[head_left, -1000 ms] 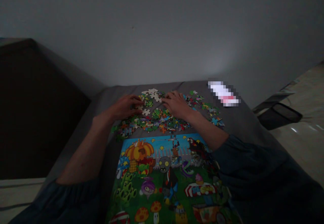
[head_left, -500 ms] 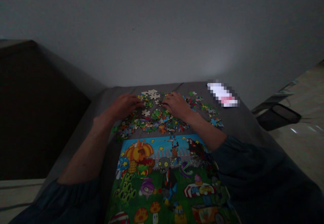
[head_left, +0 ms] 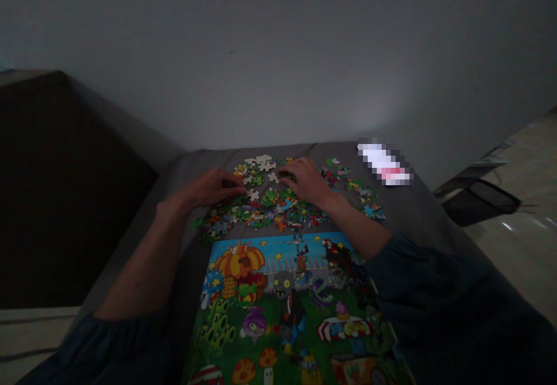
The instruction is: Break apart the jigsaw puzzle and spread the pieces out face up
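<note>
A scattered pile of jigsaw puzzle pieces (head_left: pixel 270 198) lies on the grey cloth surface, some with pale backs up. My left hand (head_left: pixel 214 187) is at the pile's left side, its thumb and index finger apart, with tips close to a pale piece (head_left: pixel 248 181). From the right, my right hand (head_left: pixel 307 179) reaches over the pile, its fingers curved and a gap showing between thumb and forefinger. Just beside those tips sits another pale-backed piece (head_left: pixel 273 177). Nearer to me lies a colourful cartoon picture sheet (head_left: pixel 256 283) with a pumpkin, plants and zombies.
A lit, pixelated phone-like object (head_left: pixel 383 163) lies at the far right of the grey surface (head_left: pixel 191 161). A pale wall (head_left: pixel 270 71) rises behind. At left stands a dark box-like piece of furniture (head_left: pixel 56 199); at right a dark-framed object (head_left: pixel 483 199) is above the shiny floor.
My left hand has shifted slightly down, and its thumb and index finger have parted more. My right hand's finger and thumb also show a wider gap. The view has moved slightly.
</note>
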`<act>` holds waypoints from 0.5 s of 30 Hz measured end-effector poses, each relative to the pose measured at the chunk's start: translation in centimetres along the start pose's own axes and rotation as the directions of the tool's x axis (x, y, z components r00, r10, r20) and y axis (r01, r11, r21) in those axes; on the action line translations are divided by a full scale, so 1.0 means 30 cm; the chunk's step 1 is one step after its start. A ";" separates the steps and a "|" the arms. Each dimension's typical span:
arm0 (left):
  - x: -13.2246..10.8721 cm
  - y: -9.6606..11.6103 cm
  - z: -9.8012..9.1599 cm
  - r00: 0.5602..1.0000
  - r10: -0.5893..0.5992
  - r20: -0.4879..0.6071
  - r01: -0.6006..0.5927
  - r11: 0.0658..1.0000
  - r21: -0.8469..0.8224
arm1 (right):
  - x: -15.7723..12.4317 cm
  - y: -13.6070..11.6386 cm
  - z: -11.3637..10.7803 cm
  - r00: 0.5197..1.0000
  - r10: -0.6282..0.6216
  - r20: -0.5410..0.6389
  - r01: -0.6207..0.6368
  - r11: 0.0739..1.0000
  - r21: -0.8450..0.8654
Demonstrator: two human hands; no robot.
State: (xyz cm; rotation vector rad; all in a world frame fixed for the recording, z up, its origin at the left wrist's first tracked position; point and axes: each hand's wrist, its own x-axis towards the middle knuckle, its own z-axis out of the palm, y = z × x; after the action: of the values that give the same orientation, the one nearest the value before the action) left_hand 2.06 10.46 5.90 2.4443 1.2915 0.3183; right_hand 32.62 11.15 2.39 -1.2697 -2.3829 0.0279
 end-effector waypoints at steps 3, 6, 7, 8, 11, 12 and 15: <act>0.008 0.007 0.005 1.000 -0.013 -0.017 0.014 1.000 0.011 | -0.007 0.008 -0.025 0.996 0.075 -0.044 -0.077 0.997 -0.029; 0.027 0.031 0.027 1.000 0.011 0.010 -0.011 1.000 0.006 | -0.014 -0.018 -0.018 0.996 0.079 -0.043 -0.080 0.996 -0.030; 0.033 0.038 0.035 1.000 0.022 0.023 -0.022 1.000 0.001 | -0.014 -0.031 -0.009 0.997 0.067 -0.032 -0.068 0.997 -0.024; 0.038 0.044 0.041 0.999 0.030 0.030 -0.030 1.000 -0.005 | -0.014 -0.043 0.002 0.998 0.057 -0.019 -0.057 0.998 -0.016; 0.044 0.050 0.048 0.999 0.034 0.025 -0.033 0.999 -0.033 | -0.010 -0.060 0.028 0.999 0.047 0.007 -0.047 0.999 0.010; 0.044 0.049 0.047 0.999 0.027 0.019 -0.027 0.999 -0.046 | -0.007 -0.059 0.031 0.999 0.048 0.008 -0.049 0.999 0.021; 0.037 0.046 0.039 0.999 -0.006 -0.037 0.004 0.997 -0.075 | -0.002 -0.045 0.021 0.999 0.051 -0.002 -0.051 0.997 0.053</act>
State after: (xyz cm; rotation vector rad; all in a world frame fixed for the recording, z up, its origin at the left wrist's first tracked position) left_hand 4.14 10.43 5.43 2.3832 1.2773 0.4046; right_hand 31.34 10.46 2.09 -1.3048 -2.3308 0.1041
